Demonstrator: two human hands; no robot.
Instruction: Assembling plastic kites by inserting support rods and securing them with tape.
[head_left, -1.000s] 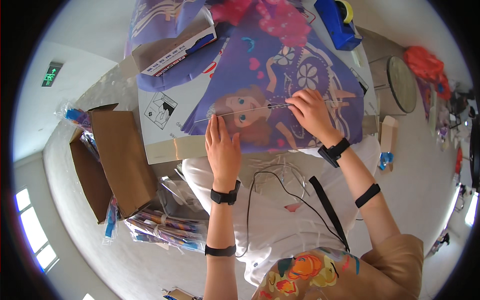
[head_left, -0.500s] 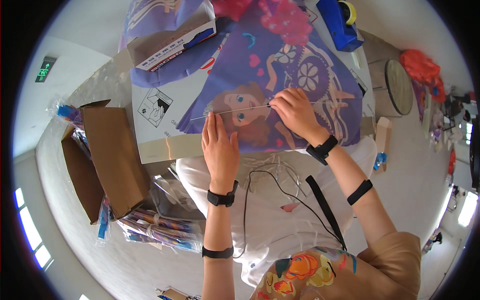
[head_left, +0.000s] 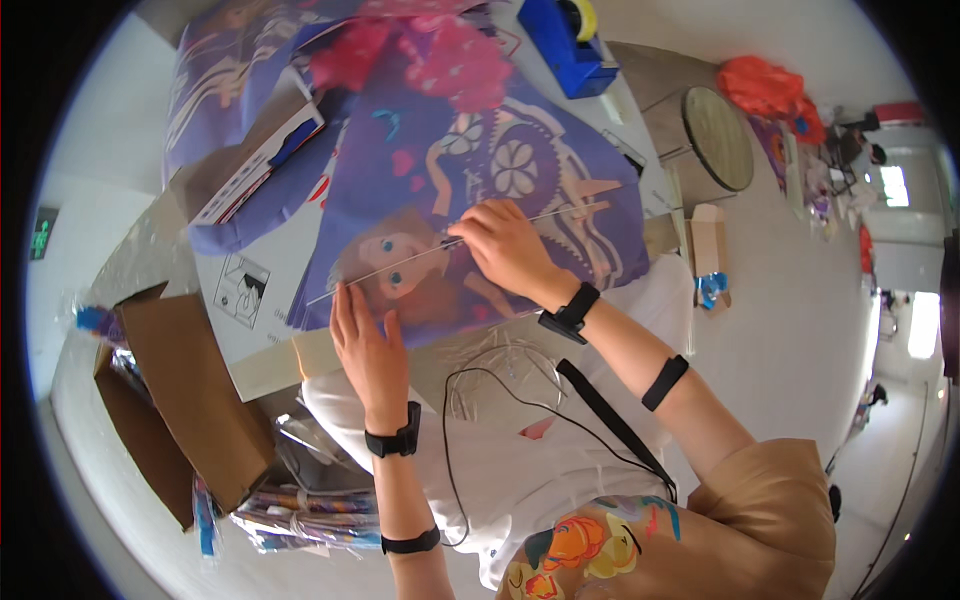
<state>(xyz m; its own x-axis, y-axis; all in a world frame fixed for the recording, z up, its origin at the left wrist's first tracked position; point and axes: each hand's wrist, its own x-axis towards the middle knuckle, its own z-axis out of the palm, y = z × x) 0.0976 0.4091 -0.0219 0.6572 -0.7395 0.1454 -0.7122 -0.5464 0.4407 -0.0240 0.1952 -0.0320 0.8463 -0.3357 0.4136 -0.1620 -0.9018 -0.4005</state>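
Note:
A purple kite-like sheet [head_left: 540, 150] printed with a cartoon princess lies spread on the table, on top of what look like more such layers. Across it runs a thin white rod [head_left: 390, 265], slanting up to the right. My left hand [head_left: 368, 355] rests flat, fingers stretched, its fingertips at the rod's left end. My right hand [head_left: 505, 250] pinches the rod near its middle, beside a small dark piece partly hidden by the fingers. Blurred pink material [head_left: 455, 65] lies over the sheet's far part.
A blue tape dispenser [head_left: 570, 55] stands at the far right of the table, an open white carton [head_left: 255, 165] at the left. On the floor are a brown cardboard box [head_left: 195, 400], plastic-wrapped bundles [head_left: 300, 520] and a small open box [head_left: 708, 250]. A round stool [head_left: 717, 140] stands right.
The whole view has shifted, so the table and hands appear further left and tilted. Both hands keep their places on the rod and sheet.

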